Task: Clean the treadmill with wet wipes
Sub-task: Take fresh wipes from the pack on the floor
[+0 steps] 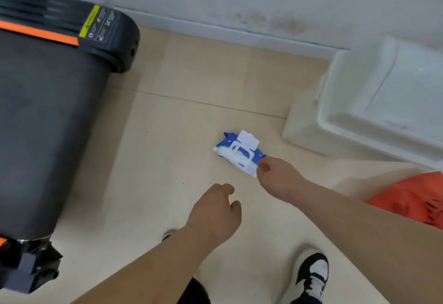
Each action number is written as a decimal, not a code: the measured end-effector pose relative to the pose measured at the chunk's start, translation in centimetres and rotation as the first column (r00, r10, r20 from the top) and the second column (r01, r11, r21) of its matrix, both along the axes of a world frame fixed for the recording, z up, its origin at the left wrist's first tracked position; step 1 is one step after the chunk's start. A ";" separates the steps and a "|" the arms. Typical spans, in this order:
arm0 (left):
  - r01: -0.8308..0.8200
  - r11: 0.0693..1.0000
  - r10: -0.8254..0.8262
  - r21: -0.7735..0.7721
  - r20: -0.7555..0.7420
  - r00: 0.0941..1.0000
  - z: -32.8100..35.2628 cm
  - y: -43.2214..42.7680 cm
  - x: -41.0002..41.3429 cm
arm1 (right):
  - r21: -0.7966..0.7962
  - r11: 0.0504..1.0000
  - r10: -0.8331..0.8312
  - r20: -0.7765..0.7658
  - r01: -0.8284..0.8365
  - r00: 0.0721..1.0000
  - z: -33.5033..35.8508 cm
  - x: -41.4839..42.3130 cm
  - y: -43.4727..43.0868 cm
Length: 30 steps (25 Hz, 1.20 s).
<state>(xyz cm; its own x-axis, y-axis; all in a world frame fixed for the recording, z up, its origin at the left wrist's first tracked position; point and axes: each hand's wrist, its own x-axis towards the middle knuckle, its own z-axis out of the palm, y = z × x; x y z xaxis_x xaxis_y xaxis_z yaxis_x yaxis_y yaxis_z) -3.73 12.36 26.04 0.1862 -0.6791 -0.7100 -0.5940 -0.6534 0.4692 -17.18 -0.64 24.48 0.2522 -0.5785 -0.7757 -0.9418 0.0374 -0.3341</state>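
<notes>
**Wipes pack location and hand state**

We see the treadmill (48, 124) at far left, dark belt and orange stripe facing up. Right of the treadmill, our left hand (215, 210) hovers above the floor (167, 117), fingers loosely curled and holding nothing. Further right of the treadmill is the wet wipes pack (239, 154), lid flipped open. Our right hand (278, 179) pinches its near corner. Farthest from the treadmill are a white tub (354, 112) and an orange bag (412, 198).

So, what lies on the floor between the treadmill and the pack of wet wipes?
Nothing. The head view shows only bare floor between the treadmill and the pack of wet wipes.
</notes>
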 end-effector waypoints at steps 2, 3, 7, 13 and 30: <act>0.004 1.000 -0.004 -0.008 0.017 1.000 -2.5 0.4 2.2 | 0.012 0.999 -0.035 -0.026 0.036 0.999 -3.8 1.8 1.2; 0.006 1.000 -0.005 -0.014 0.028 1.000 -4.0 0.5 3.0 | 0.000 0.999 -0.049 -0.027 0.049 0.998 -5.9 2.4 1.9; 0.047 0.998 -0.046 -0.044 0.024 0.999 -11.0 -0.2 3.1 | -0.107 0.992 -0.069 -0.044 0.064 0.997 -14.9 2.7 3.2; 0.431 0.894 -0.405 -0.124 0.194 0.894 -22.2 -6.1 1.5 | -0.349 0.933 0.074 -0.061 -0.090 0.995 -27.1 0.3 0.8; 0.353 0.925 -0.220 -0.143 0.555 0.802 -29.6 -13.1 2.2 | -0.361 0.903 0.313 0.183 -0.233 0.932 -32.3 0.5 -5.9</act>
<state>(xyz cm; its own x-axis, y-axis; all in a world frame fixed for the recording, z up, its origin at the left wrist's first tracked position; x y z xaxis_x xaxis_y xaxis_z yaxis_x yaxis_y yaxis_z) -1.51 -0.76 -3.55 0.2517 -0.8896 -0.3811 -0.9331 -0.3276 0.1484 -16.66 -6.53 -7.80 0.5858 -0.6710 -0.4545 -0.7931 -0.3593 -0.4918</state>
